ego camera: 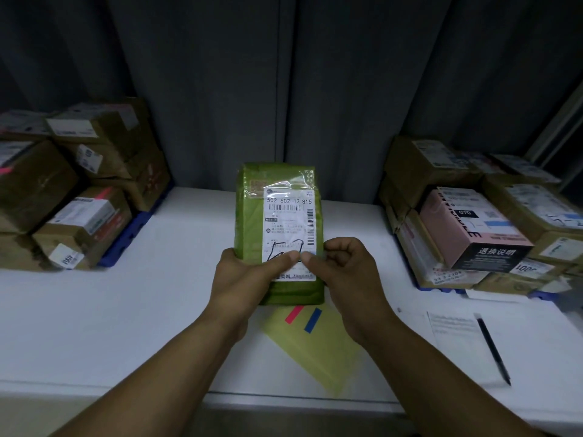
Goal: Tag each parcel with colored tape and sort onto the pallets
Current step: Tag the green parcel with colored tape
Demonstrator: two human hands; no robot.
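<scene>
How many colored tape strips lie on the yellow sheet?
2: the pink strip, and the blue strip to its right; the green parcel may hide others.

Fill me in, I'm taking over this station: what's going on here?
A person holds a green parcel over the white table. The left hand grips its lower left edge, thumb on the label; the right hand pinches at the label's lower right, where a bit of blue shows, possibly tape. A pink strip and a blue strip lie on a yellow sheet below. Boxes are stacked on both sides.
</scene>
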